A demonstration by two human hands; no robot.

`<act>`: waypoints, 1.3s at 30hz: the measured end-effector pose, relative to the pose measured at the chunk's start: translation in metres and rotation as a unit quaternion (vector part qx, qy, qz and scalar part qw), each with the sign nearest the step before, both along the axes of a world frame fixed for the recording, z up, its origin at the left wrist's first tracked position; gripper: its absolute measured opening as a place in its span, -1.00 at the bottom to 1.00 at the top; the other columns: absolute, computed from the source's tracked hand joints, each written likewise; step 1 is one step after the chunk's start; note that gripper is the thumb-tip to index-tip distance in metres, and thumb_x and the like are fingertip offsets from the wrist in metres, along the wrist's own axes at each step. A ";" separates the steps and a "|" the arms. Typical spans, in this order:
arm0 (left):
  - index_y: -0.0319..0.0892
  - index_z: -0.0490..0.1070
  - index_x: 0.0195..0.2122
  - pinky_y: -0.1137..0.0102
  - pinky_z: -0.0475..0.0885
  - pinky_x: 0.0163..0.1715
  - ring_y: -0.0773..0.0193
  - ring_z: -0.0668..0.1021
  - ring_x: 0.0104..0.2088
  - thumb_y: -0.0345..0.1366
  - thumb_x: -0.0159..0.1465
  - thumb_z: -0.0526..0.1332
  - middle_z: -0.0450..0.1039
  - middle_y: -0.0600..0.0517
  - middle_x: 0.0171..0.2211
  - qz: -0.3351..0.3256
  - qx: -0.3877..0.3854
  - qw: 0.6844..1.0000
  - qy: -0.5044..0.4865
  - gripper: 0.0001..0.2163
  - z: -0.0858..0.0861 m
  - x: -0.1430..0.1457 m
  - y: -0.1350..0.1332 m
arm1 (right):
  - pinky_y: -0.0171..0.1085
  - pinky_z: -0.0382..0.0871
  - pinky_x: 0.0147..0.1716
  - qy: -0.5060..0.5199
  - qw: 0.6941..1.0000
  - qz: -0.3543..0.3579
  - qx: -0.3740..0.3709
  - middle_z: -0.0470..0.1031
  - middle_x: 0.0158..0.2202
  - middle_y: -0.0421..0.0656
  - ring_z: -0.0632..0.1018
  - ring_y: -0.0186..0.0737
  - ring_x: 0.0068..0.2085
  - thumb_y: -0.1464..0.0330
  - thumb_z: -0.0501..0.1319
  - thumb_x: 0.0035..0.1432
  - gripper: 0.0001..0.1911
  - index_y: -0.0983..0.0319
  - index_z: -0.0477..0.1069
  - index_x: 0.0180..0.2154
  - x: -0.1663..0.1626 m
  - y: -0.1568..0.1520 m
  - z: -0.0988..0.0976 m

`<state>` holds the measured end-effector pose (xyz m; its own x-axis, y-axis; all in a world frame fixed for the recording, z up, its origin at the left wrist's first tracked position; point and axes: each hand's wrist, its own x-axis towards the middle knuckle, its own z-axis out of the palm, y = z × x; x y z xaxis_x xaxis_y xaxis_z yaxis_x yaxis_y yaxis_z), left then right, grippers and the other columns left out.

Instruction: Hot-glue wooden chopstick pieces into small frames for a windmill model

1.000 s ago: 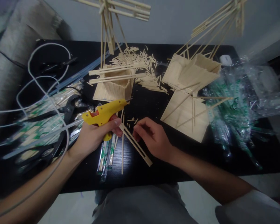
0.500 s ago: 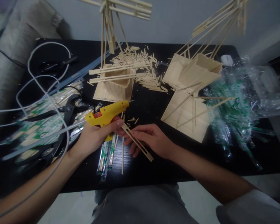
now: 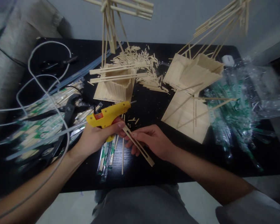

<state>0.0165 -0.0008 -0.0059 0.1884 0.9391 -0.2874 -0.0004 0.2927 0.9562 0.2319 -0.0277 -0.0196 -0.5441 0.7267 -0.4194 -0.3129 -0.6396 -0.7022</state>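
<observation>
Your left hand (image 3: 95, 137) is closed and busy with two things. It wraps around the yellow glue gun (image 3: 110, 113), and its thumb and fingers also pinch the top end of a thin wooden frame (image 3: 143, 150). The frame is long and flat, with a narrow slot down its middle. It slants down toward you, and its far end sticks out free over the black table (image 3: 144, 177).

Your right hand (image 3: 157, 143) is half curled, not a tight fist. Its thumb is on the frame's edge, and its fingers reach under to the other side, so the frame sits between them. I can't tell how hard you squeeze. The gun's tip points up and away, apart from the frame. A long clear stick (image 3: 46, 140) runs back from the gun's rear end.

Just under your left hand are some sticks in wrappers (image 3: 105, 155). Past the gun is a wooden box (image 3: 119, 88), with pairs of sticks lying across its top. Behind that is a messy pile of little stick bits (image 3: 140, 59). To the right of your right hand, a flat wooden sheet (image 3: 191, 127) lies near, with thin sticks over it.
</observation>
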 end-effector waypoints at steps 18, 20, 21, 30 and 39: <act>-0.13 0.56 -0.46 0.37 0.67 -0.42 0.21 0.67 -0.50 -0.15 0.18 0.53 0.64 0.04 -0.50 -0.007 0.002 1.000 0.027 -0.76 0.004 0.003 0.000 | -0.40 0.41 -0.57 -0.035 0.999 -0.003 0.020 0.73 -0.40 -0.13 0.55 -0.37 -0.53 0.12 0.48 0.23 -0.70 0.25 0.75 -0.31 0.001 0.003 -0.002; -0.14 0.56 -0.46 0.38 0.66 -0.41 0.23 0.66 -0.49 -0.17 0.19 0.53 0.63 0.04 -0.50 -0.010 0.006 1.000 0.021 -0.77 0.004 0.003 0.000 | -0.41 0.38 -0.60 -0.029 0.999 -0.005 0.021 0.72 -0.41 -0.14 0.53 -0.38 -0.54 0.13 0.48 0.24 -0.70 0.24 0.75 -0.31 0.001 0.003 -0.003; -0.14 0.57 -0.45 0.39 0.66 -0.40 0.24 0.66 -0.49 -0.18 0.20 0.52 0.63 0.04 -0.49 -0.012 0.009 1.000 0.017 -0.78 0.004 0.003 0.000 | -0.41 0.36 -0.60 -0.025 0.999 -0.007 0.022 0.72 -0.41 -0.14 0.53 -0.39 -0.55 0.13 0.48 0.24 -0.71 0.24 0.75 -0.31 0.001 0.003 -0.003; -0.13 0.59 -0.45 0.37 0.66 -0.39 0.23 0.65 -0.49 -0.25 0.20 0.51 0.62 0.05 -0.51 -0.013 0.004 1.000 0.021 -0.83 0.006 0.003 0.000 | -0.36 0.40 -0.56 -0.049 0.999 0.001 0.023 0.70 -0.41 -0.12 0.50 -0.37 -0.54 0.11 0.45 0.27 -0.66 0.27 0.73 -0.30 0.001 0.002 -0.004; -0.11 0.59 -0.45 0.36 0.67 -0.37 0.21 0.67 -0.46 -0.17 0.23 0.51 0.63 0.03 -0.50 -0.032 0.015 0.999 0.026 -0.79 0.006 0.002 0.000 | -0.39 0.33 -0.61 -0.076 0.997 0.002 0.026 0.67 -0.47 -0.15 0.47 -0.40 -0.57 0.09 0.45 0.27 -0.64 0.27 0.69 -0.35 0.000 0.003 -0.001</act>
